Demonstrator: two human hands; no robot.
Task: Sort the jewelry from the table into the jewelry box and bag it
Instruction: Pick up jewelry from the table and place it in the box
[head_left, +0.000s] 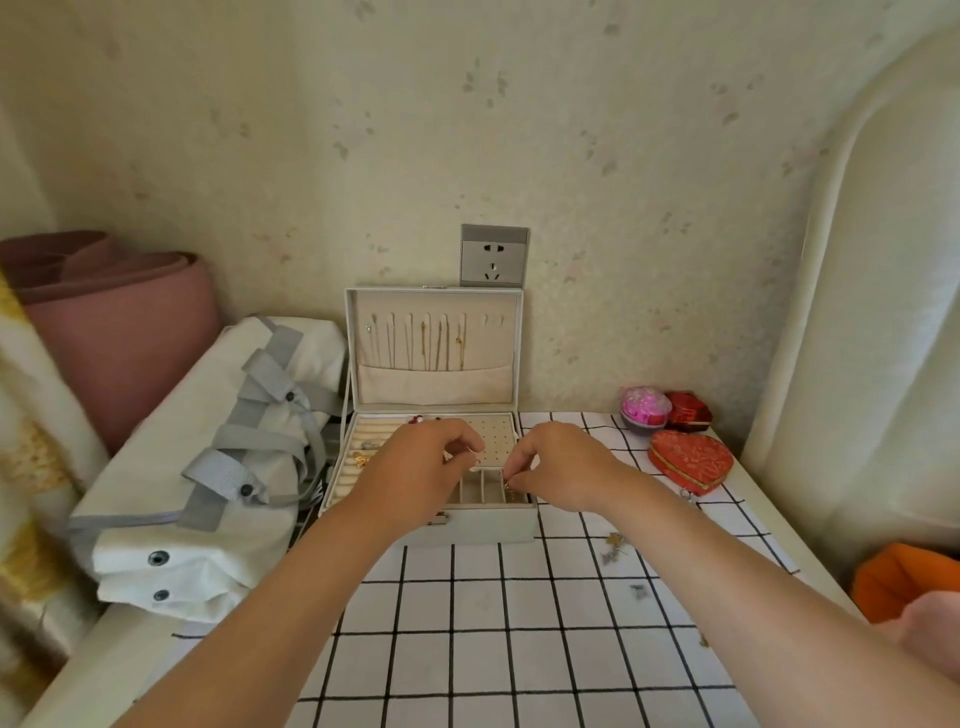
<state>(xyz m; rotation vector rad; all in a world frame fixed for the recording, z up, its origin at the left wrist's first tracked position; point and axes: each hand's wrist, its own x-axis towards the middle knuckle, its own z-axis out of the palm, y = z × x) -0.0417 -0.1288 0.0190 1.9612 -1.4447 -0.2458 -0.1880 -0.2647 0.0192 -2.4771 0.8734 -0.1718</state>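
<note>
A pale grey jewelry box (467, 527) stands open on the checked tablecloth, its lid (434, 348) upright with thin chains hanging inside. My left hand (415, 467) hovers over the box's tray with curled fingers, pinching at something small that I cannot make out. Over the front right compartments, my right hand (558, 465) pinches a small gold piece (508, 486). Rings sit in the left ring rolls (363, 457). A few small pieces of jewelry (615, 548) lie loose on the cloth to the right of the box. A white bag with grey straps (208, 467) lies left of the box.
A red heart-shaped box (691, 460), a pink ball-shaped case (644, 408) and a small red box (688, 410) sit at the table's back right. A wall socket (493, 254) is above the lid. A rolled pink mat (119, 332) lies far left, and orange cloth (904, 577) at the right edge.
</note>
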